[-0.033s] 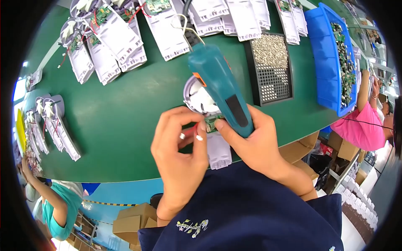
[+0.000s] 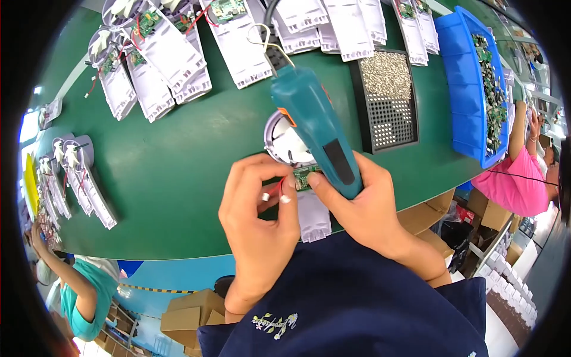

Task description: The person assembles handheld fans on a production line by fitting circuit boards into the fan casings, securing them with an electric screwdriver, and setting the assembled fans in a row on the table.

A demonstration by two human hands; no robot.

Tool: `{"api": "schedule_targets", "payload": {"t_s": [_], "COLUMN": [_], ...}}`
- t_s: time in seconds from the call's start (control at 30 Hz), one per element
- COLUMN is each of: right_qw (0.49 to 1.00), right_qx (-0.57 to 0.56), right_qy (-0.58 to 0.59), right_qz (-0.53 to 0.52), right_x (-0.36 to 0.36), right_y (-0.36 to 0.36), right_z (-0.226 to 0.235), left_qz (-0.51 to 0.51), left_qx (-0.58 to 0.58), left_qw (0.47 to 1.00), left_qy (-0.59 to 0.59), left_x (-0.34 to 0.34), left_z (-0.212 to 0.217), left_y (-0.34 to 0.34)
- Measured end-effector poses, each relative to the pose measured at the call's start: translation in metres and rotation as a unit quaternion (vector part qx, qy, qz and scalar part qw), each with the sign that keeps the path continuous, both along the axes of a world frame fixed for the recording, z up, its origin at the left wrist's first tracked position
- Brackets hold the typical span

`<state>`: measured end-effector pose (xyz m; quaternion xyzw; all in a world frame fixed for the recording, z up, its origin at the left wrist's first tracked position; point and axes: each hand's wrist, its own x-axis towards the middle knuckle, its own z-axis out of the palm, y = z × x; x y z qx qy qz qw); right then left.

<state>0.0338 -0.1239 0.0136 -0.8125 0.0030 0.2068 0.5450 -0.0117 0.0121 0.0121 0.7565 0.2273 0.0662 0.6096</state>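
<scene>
At the far left of the green table (image 2: 178, 172), a row of white housings (image 2: 80, 181) lies near a co-worker in a teal top (image 2: 83, 297). Toward the middle, the left hand (image 2: 262, 220) is curled, thumb and forefinger pinching red wires at the edge of a small green circuit board (image 2: 304, 176). That board sits on a white device housing (image 2: 309, 208) lying directly under both hands at the near table edge, its round end (image 2: 285, 143) pointing away. The right hand (image 2: 363, 208) is wrapped tight around a teal electric screwdriver (image 2: 315, 125), whose tip points down at the board, though the tip itself is hidden.

Compared with the other frame, taken at the same instant, nothing differs: both hands, driver and board hold identical positions, so fastening the board looks to be in hand, judging by the grip.

Further right stand a black tray of screws (image 2: 386, 95), a blue bin of parts (image 2: 470, 89), and a person in pink (image 2: 511, 184).
</scene>
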Motion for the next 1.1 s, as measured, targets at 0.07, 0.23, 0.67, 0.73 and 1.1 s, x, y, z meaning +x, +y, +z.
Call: {"api": "schedule_targets", "payload": {"t_s": [0.07, 0.23, 0.67, 0.73, 1.1], "right_qw": [1.0, 1.0, 0.983, 0.951, 0.769], "right_qx": [-0.003, 0.01, 0.173, 0.299, 0.553], "right_qy": [-0.001, -0.015, 0.05, -0.031, -0.319], "right_qz": [0.0, 0.007, -0.041, -0.072, 0.035], "right_x": [0.0, 0.002, 0.012, 0.032, 0.116], "right_y": [0.003, 0.002, -0.046, -0.071, -0.071], "right_z": [-0.001, -0.002, 0.027, 0.038, -0.006], "left_qz": [0.0, 0.007, -0.03, -0.036, -0.061], "left_qx": [0.013, 0.009, -0.084, -0.069, -0.097], "left_qw": [1.0, 1.0, 0.996, 0.997, 0.993], "left_qy": [-0.01, -0.02, 0.003, 0.001, -0.019], "left_x": [0.0, -0.001, -0.011, -0.007, 0.02], "left_z": [-0.003, -0.003, -0.009, -0.011, -0.016], "left_y": [0.001, 0.0, 0.003, -0.001, -0.026]}}
